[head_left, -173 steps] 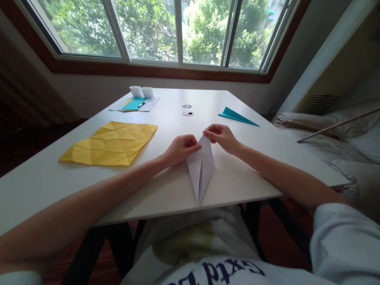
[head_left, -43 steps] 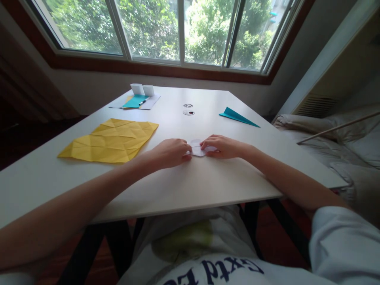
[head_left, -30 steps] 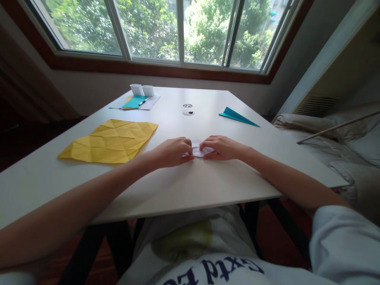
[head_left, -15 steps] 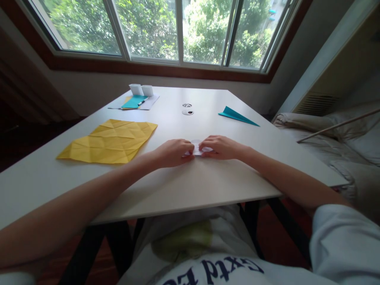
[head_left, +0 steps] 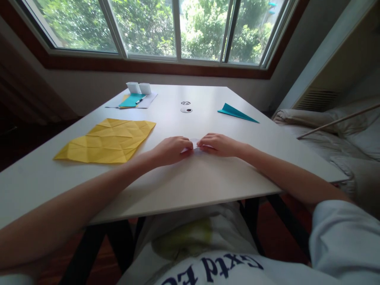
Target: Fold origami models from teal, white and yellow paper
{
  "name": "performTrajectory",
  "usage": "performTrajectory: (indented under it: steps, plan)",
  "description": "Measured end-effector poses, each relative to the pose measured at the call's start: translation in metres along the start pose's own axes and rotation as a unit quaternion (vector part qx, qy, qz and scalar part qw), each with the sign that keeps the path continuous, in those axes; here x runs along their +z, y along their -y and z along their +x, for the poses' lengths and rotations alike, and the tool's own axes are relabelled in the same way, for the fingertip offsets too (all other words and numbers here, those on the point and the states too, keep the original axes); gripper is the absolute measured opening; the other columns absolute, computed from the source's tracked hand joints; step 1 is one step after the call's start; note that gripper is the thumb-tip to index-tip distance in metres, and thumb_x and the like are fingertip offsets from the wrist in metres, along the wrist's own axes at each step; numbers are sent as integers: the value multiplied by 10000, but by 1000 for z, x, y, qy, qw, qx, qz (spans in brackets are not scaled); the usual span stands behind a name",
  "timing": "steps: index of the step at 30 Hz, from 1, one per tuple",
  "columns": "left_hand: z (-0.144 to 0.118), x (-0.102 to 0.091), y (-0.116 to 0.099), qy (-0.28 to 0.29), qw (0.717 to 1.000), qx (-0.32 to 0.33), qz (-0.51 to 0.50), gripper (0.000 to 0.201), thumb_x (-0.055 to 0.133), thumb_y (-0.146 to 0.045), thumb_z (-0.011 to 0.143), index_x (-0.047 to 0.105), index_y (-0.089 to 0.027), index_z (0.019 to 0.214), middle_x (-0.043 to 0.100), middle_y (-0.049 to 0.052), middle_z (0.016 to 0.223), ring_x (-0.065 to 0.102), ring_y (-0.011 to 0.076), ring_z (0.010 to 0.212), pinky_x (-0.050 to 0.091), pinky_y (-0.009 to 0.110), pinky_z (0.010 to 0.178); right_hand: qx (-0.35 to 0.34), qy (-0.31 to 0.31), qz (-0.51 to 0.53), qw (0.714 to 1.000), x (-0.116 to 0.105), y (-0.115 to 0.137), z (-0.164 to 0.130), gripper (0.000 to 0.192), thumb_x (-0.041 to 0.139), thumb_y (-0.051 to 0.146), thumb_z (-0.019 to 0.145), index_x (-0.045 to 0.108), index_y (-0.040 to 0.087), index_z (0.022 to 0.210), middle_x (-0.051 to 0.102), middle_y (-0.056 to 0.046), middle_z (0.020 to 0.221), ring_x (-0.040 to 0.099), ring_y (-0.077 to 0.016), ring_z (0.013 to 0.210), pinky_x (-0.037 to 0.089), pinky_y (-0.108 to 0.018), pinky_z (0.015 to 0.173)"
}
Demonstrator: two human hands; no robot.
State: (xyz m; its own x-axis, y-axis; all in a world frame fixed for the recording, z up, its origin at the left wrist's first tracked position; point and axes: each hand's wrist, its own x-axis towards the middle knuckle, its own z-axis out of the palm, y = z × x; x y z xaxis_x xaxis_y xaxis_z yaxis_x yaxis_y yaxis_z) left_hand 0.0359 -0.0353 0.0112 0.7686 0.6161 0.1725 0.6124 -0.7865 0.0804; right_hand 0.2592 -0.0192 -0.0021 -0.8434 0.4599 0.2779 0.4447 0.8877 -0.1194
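Observation:
A small piece of white paper [head_left: 194, 143] lies between my hands near the front of the white table. My left hand [head_left: 175, 149] pinches its left side, fingers curled and thumb beneath. On the opposite side my right hand [head_left: 216, 144] grips the paper with bent fingers. Most of the paper is hidden by the fingers, and its exact shape is hard to make out. Left of my hands, a creased yellow sheet [head_left: 108, 140] is spread on the table. Beyond my right hand rests a folded teal paper plane [head_left: 236, 113].
On the far left of the table [head_left: 184, 186] are a teal sheet [head_left: 132, 100], a black-and-white pen [head_left: 140, 99], white sheets and two upright white folded papers [head_left: 139, 88]. Two round inserts [head_left: 186, 110] sit mid-table. A window [head_left: 142, 27] is behind, a covered seat [head_left: 308, 126] at right.
My fingers have shifted slightly on the white paper and less of it shows between them. The whole view has tilted down a little. The other papers stay put.

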Motion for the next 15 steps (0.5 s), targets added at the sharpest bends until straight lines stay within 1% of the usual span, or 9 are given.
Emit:
performTrajectory:
  steps: [4, 8, 12, 15]
  plan:
    - [0, 2, 3, -12, 1000, -13, -10, 223, 441, -250, 852, 633, -199, 955, 688, 33, 896, 621, 185, 796, 433, 271, 696, 9, 0, 1, 1000, 0, -1, 0, 229, 426, 246, 903, 613, 172, 1012, 664, -88, 945, 576, -191, 890, 435, -314, 779]
    - [0, 3, 5, -16, 999, -31, -26, 228, 452, -269, 850, 595, -216, 1019, 698, 10, 905, 626, 173, 756, 434, 267, 677, 15, 10, 7, 1000, -2, 1, 1, 222, 440, 224, 891, 612, 165, 1017, 663, -86, 937, 571, -194, 889, 426, -313, 783]
    - [0, 2, 6, -18, 999, -17, -31, 197, 454, -249, 848, 609, -214, 963, 695, 7, 887, 621, 154, 747, 428, 244, 675, 56, 7, 10, 998, 0, 3, 3, 224, 449, 225, 882, 626, 157, 1002, 660, -88, 912, 572, -191, 861, 423, -302, 758]
    - [0, 2, 7, -20, 999, -6, -25, 191, 458, -240, 847, 638, -206, 901, 693, 12, 852, 618, 149, 724, 423, 237, 673, 82, -20, 25, 996, 4, 3, 4, 217, 467, 248, 876, 648, 152, 948, 658, -82, 866, 570, -178, 824, 418, -285, 741]
